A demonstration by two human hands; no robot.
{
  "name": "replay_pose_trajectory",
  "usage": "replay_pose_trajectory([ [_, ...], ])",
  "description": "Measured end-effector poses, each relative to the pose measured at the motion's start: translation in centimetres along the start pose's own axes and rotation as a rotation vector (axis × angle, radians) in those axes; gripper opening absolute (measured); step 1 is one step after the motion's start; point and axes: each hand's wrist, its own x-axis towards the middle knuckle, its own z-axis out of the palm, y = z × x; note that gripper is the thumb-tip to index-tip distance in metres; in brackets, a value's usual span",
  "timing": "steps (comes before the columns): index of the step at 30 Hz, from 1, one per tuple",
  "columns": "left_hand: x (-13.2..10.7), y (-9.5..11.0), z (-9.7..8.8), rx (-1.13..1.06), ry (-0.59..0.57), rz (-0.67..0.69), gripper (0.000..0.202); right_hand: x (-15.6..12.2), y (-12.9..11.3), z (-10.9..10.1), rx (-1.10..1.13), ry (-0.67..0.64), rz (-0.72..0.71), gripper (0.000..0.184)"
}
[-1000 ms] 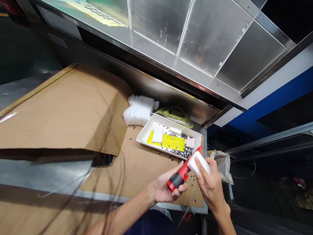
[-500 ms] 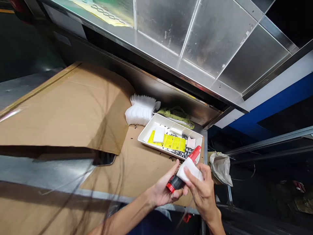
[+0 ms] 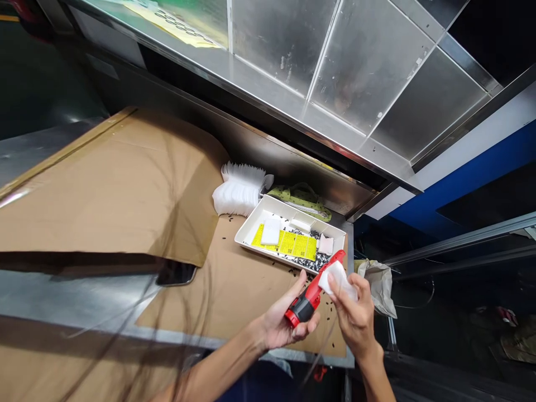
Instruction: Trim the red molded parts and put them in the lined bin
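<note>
Big cardboard (image 3: 104, 190) fills the left of the frame, over the metal counter (image 3: 92, 293); the white tray (image 3: 247, 231) sits at centre right. Lower right of centre, here's the action: left hand (image 3: 282, 321), fingers half-curled under the red-and-black tool (image 3: 312, 293), thumb extended. Right hand (image 3: 358, 315), fingers closed in a pinch on the white pad (image 3: 333, 272). And the pad has slid up off the black grip, baring it; contact now appears to be along the red end.
</note>
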Motion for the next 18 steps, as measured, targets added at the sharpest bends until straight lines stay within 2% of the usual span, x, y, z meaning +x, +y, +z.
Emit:
replay_pose_trajectory([
  [4, 0.3, -0.1, -0.2, 0.014, -0.012, 0.019, 0.089, -0.1, -0.8, 0.7, 0.061, -0.014, 0.013, 0.040],
  [8, 0.5, -0.3, -0.3, -0.020, 0.004, 0.059, 0.084, 0.4, -1.3, 1.0, -0.017, 0.018, 0.142, 0.033],
  [11, 0.6, -0.5, -0.2, -0.042, -0.008, 0.056, 0.082, 0.6, -1.9, 0.8, 0.023, 0.003, 0.154, 0.035],
  [14, 0.7, -0.6, 0.1, -0.034, 0.054, 0.062, 0.085, 0.8, -2.1, 0.8, 0.032, -0.018, 0.140, 0.033],
  [18, 0.8, -0.7, 0.6, -0.002, 0.121, 0.094, 0.084, 0.9, -1.9, 0.9, -0.051, 0.027, 0.213, 0.030],
])
